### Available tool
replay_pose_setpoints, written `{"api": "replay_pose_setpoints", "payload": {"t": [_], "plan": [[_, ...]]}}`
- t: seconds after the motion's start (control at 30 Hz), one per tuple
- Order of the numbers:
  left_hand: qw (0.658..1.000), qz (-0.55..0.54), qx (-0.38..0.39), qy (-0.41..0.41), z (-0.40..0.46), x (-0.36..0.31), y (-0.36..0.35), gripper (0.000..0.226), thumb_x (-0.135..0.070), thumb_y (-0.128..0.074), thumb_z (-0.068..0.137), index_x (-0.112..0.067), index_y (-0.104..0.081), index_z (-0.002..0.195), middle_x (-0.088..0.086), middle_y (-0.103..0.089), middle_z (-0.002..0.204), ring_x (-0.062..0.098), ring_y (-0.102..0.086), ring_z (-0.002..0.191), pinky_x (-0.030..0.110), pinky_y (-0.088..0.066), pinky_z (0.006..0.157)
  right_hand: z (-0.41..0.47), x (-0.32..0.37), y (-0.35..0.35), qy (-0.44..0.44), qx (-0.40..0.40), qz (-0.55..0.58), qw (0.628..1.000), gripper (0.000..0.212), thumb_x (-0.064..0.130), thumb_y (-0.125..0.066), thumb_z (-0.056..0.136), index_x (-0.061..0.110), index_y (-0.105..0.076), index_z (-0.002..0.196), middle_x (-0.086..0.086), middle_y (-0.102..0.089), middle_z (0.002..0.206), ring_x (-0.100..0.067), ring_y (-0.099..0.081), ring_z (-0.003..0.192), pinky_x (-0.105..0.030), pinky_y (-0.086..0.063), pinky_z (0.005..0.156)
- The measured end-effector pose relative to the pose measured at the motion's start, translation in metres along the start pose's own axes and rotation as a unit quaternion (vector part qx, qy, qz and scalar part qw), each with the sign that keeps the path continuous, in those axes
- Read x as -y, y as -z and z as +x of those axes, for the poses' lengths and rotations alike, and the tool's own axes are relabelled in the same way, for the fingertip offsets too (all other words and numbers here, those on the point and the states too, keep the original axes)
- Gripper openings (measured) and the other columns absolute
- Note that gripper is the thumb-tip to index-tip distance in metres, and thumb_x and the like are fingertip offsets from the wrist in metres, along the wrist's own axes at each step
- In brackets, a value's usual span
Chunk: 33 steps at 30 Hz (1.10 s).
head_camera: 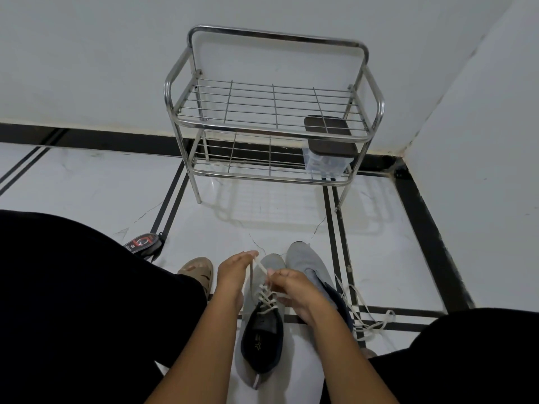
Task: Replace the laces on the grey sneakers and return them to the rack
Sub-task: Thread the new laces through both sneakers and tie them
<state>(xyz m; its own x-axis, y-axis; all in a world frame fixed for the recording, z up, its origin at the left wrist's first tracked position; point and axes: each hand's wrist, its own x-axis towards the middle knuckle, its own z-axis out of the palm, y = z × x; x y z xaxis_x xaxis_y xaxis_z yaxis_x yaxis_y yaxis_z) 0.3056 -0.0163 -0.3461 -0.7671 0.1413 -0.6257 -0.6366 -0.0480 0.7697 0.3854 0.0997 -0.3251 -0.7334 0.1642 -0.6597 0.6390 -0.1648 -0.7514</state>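
Two grey sneakers [262, 322] are seen on the floor [262, 217]: one beneath both hands, one [309, 266] just right of them. Its white lace [259, 265] is pinched by the left hand [233, 272] and right hand [294, 290]. One loose lace [367, 319] lies right; one rack [271, 112] stands beyond.

The light is dim, cool and even. The rack [271, 112] casts a soft grid shadow toward the camera on the glossy floor [87, 182], which shows faint sheen. Wide-angle distortion bends the floor lines near the edges; focus is slightly soft throughout.
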Motion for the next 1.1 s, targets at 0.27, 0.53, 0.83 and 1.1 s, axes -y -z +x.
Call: {"api": "replay_pose_setpoints", "payload": {"t": [0.27,0.53,0.83,1.1], "plan": [[0.967,-0.098,-0.210,0.108,0.008,0.014,0.018,0.027,-0.015,-0.071,0.085,0.004,-0.064,0.103,0.003,-0.058,0.079,0.022,-0.058,0.079,0.029,-0.045,0.072,-0.004,0.006,0.040,-0.050,-0.048,-0.175,0.982,0.017,0.002,-0.057,0.094,-0.007,-0.066,0.105,-0.007,-0.065,0.075,-0.009,-0.059,0.057,-0.008,-0.042,0.043],[0.937,0.338,-0.058,-0.069,0.002,0.024,-0.001,0.038,-0.019,-0.048,0.099,-0.017,-0.050,0.137,0.008,-0.051,0.139,0.026,-0.053,0.121,0.029,-0.040,0.094,0.013,-0.004,0.019,0.025,-0.112,-0.234,0.965,0.010,0.004,-0.061,0.090,0.012,-0.063,0.084,-0.007,-0.072,0.082,-0.010,-0.062,0.061,-0.023,-0.055,0.060],[0.912,0.382,0.106,-0.103,-0.005,0.036,-0.006,0.005,-0.027,-0.067,0.088,-0.024,-0.071,0.087,0.000,-0.073,0.093,0.018,-0.067,0.093,0.031,-0.051,0.084,0.024,-0.013,0.022,0.036,-0.195,-0.142,0.970,0.014,0.004,-0.064,0.087,0.016,-0.071,0.085,0.001,-0.068,0.075,-0.014,-0.063,0.068,-0.030,-0.059,0.069],[0.794,0.601,0.035,-0.079,-0.009,0.050,0.000,0.014,-0.036,-0.059,0.085,-0.026,-0.069,0.086,-0.004,-0.070,0.105,0.021,-0.059,0.109,0.037,-0.044,0.099,0.025,-0.063,0.020,-0.100,-0.029,-0.331,0.938,0.010,0.021,-0.071,0.082,0.013,-0.069,0.089,-0.003,-0.062,0.078,-0.017,-0.060,0.069,-0.027,-0.052,0.066]]}}
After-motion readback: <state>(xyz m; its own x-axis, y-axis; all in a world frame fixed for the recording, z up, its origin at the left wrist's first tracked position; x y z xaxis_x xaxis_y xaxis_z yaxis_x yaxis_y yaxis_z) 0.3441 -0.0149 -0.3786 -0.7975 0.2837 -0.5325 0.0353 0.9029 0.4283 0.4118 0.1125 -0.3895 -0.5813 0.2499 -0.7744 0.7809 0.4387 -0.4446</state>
